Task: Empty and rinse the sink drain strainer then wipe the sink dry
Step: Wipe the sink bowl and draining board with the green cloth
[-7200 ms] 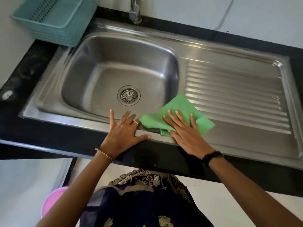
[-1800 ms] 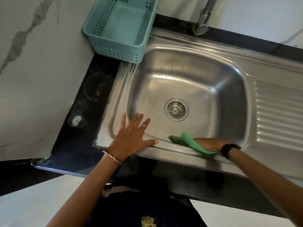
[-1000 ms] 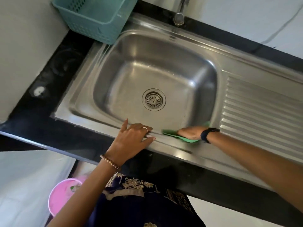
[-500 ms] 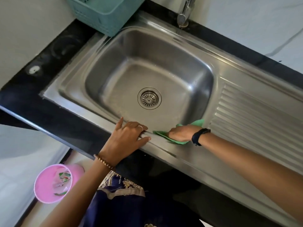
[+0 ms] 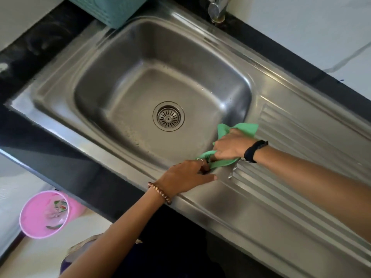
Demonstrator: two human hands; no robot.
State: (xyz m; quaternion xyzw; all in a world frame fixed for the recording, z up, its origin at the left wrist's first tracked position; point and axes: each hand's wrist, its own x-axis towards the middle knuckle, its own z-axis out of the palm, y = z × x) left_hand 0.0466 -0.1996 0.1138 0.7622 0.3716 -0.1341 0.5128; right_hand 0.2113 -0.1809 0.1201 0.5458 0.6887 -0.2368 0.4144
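Note:
The steel sink (image 5: 60, 109) fills the middle of the view, and the round drain strainer (image 5: 168, 116) sits in its drain. A green cloth (image 5: 246, 128) lies over the sink's front right corner rim. My right hand (image 5: 230, 146) presses on it with the fingers curled around the cloth. Just in front, my left hand (image 5: 186, 175) rests on the front rim, its fingertips touching the cloth's near edge; whether they pinch it is hidden.
A ribbed drainboard (image 5: 305, 157) stretches right of the basin. A teal basket (image 5: 108, 9) stands at the back left corner, the tap (image 5: 217, 9) at the back. A black counter (image 5: 30, 63) surrounds the sink. A pink bin (image 5: 43, 214) with scraps stands on the floor at left.
My right hand has slid the green cloth right along the front rim to the basin's corner. My left hand followed right and now touches the cloth. The view shifted.

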